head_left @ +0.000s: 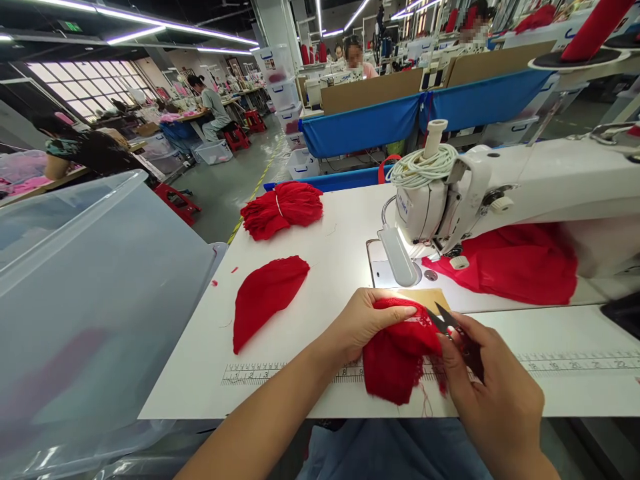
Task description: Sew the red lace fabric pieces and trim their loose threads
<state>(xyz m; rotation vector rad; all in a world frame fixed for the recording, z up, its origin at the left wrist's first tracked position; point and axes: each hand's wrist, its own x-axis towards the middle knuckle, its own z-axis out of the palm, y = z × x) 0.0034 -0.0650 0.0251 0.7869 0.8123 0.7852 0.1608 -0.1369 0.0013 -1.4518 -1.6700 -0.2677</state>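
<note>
My left hand [367, 323] pinches the upper edge of a piece of red fabric [395, 367], which hangs down over the ruler scale at the table's front. Thread snips [467, 347] are in my right hand [493, 380], with their blades apart and the tips beside the fabric's upper right edge. My right thumb and fingers are wrapped round the snips' handles, close to the fabric's right side. Loose red threads dangle from its lower right edge. Just behind my hands is the white sewing machine [545, 183], with more red fabric [520, 263] lying under its arm.
On the white table [195, 373] lie a curved red fabric piece [267, 297] and a tied red bundle [283, 208]. A clear plastic bin [100, 287] stands to the left. A red thread cone [595, 30] rises at upper right. Several people work at other tables.
</note>
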